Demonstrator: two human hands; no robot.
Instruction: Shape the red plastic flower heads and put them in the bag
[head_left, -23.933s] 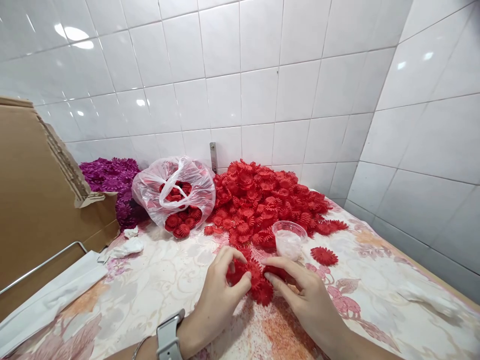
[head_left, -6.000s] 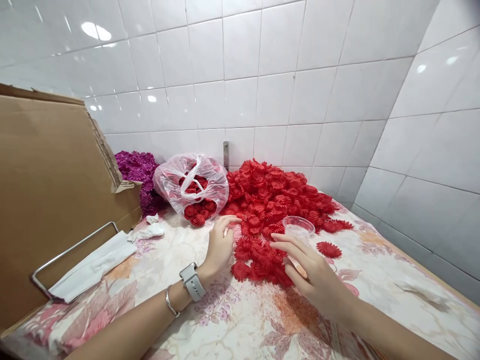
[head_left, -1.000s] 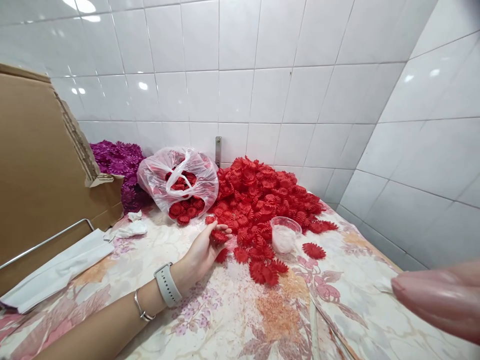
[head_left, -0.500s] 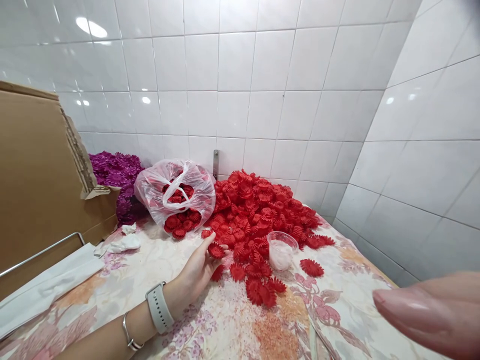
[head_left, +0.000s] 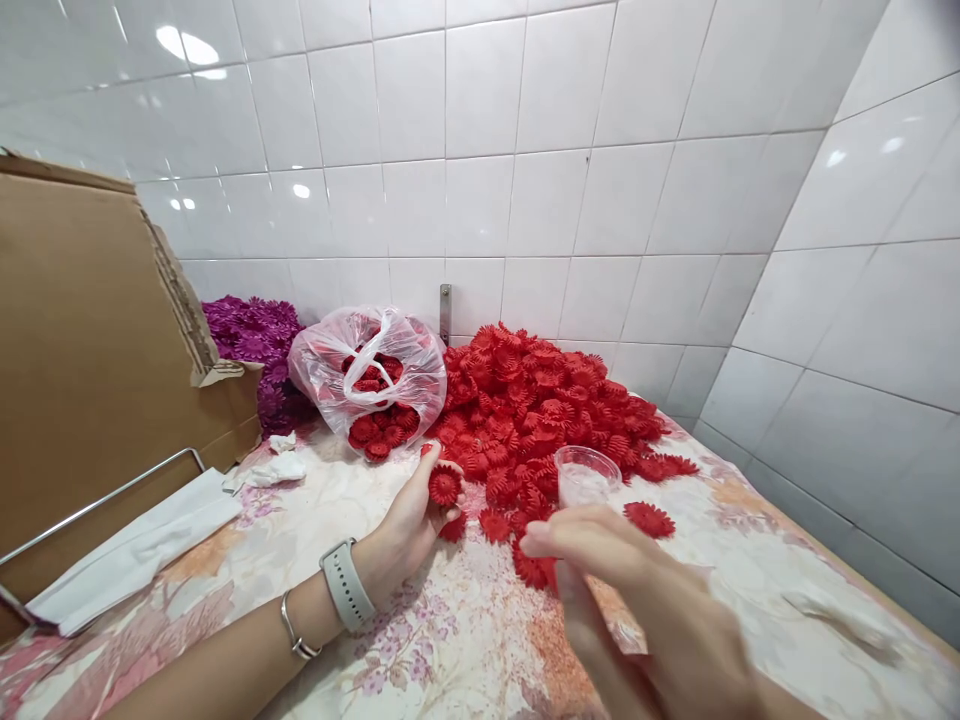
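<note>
My left hand [head_left: 409,525] lies on the floral cloth [head_left: 435,640] at the near edge of a big heap of red fabric flowers [head_left: 547,410]. Its thumb and fingers pinch one red flower [head_left: 445,485], held upright. My right hand [head_left: 637,600] hovers blurred in the near right foreground, fingers loosely curled and pointing left over a few loose red flowers [head_left: 534,568]. Whether anything sits in it I cannot make out. A small clear plastic cup [head_left: 587,475] stands just beyond my right hand.
A clear plastic bag [head_left: 369,375] with red flowers sits against the tiled wall, and purple flowers [head_left: 255,345] are piled to its left. A torn cardboard box [head_left: 97,340] with a metal rod and white folded paper [head_left: 139,550] fills the left side. One red flower [head_left: 649,518] lies apart.
My right hand has dropped from close to the camera down over the loose flowers near the cup. My left hand has turned the pinched red flower more upright.
</note>
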